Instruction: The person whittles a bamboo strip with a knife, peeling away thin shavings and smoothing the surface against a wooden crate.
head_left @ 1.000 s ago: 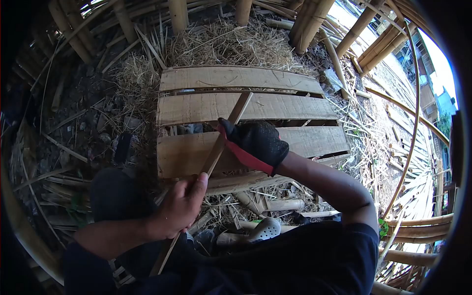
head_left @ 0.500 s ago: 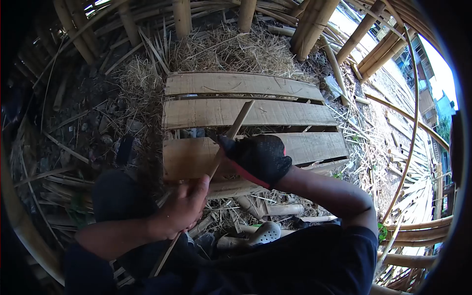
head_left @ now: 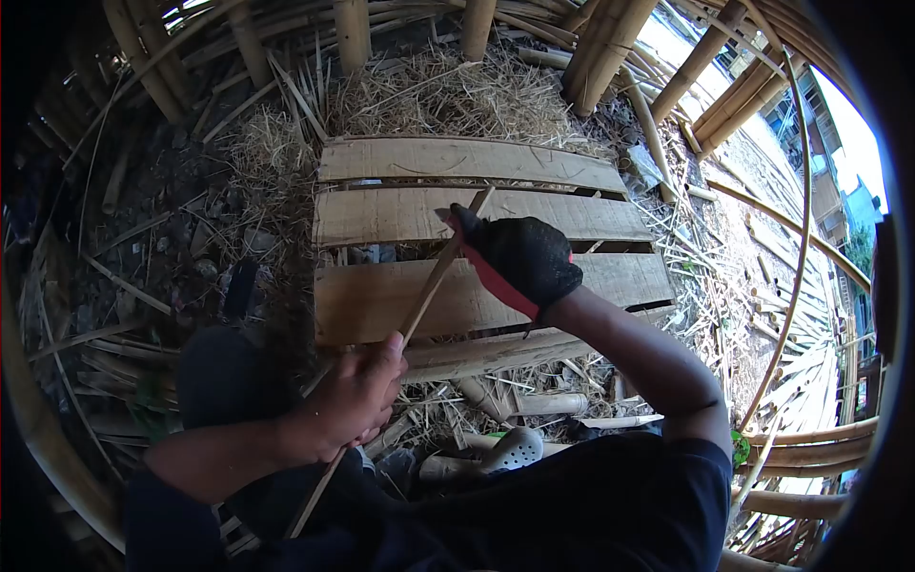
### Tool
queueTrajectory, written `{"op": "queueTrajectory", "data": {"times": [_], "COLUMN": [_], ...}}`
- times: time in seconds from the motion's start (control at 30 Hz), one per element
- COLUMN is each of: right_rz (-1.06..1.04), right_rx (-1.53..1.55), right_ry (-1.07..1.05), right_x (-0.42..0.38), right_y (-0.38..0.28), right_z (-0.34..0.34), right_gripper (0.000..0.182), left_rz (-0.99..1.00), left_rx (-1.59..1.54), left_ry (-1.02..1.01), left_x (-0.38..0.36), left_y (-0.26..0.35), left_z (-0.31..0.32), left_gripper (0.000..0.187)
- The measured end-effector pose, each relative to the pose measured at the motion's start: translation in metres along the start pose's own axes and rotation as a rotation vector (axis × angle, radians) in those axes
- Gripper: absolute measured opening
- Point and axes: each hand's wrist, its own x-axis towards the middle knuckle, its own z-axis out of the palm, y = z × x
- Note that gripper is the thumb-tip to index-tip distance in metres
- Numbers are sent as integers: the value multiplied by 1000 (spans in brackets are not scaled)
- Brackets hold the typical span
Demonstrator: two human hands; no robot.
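My bare left hand [head_left: 355,393] is closed around a long bamboo strip [head_left: 432,286], which slants from below my wrist up across the planks. My right hand [head_left: 519,262], in a black and red glove, is closed at the strip's upper end. What looks like the short blade of a knife [head_left: 444,216] sticks out past the gloved thumb on the strip's left side; its handle is hidden in the glove. Under the strip stands a low bench of wooden planks [head_left: 381,300] with gaps between the boards.
Straw and shavings [head_left: 448,100] lie beyond the bench. Bamboo posts [head_left: 353,38] stand at the back. Many split bamboo pieces [head_left: 801,381] cover the ground at right. A light clog shoe [head_left: 519,450] and a cut bamboo piece [head_left: 553,405] are below the bench.
My gloved right hand has moved up and slightly right along the strip, away from my left hand. The blade now shows past the thumb. My left hand stays nearly in place.
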Motion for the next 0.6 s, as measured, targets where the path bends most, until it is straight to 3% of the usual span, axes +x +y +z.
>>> {"op": "queueTrajectory", "data": {"times": [0.03,0.1,0.17,0.23,0.33,0.43,0.57,0.6], "right_rz": [34,-42,-137,-231,54,-52,3,111], "right_rx": [-81,-32,16,55,-39,-19,84,108], "right_ry": [-69,41,-96,-51,-43,15,-217,-288], "right_x": [1,-14,-31,-29,-3,-20,-25,-16], "right_y": [4,-20,-49,-36,-2,-20,-32,-25], "right_z": [-1,2,3,4,3,4,-2,-4], "right_gripper": [45,45,46,47,48,47,39,38], "left_rz": [-1,6,15,29,10,6,-17,7], "left_rx": [1,32,74,126,39,150,215,164], "left_ry": [-5,11,23,21,49,49,84,80], "left_x": [-1,1,3,5,-2,-2,0,2], "left_y": [1,-1,-6,-11,0,1,-6,-5], "left_z": [1,2,1,-2,5,5,2,1], "left_gripper": [45,45,44,44,46,45,38,36]}}
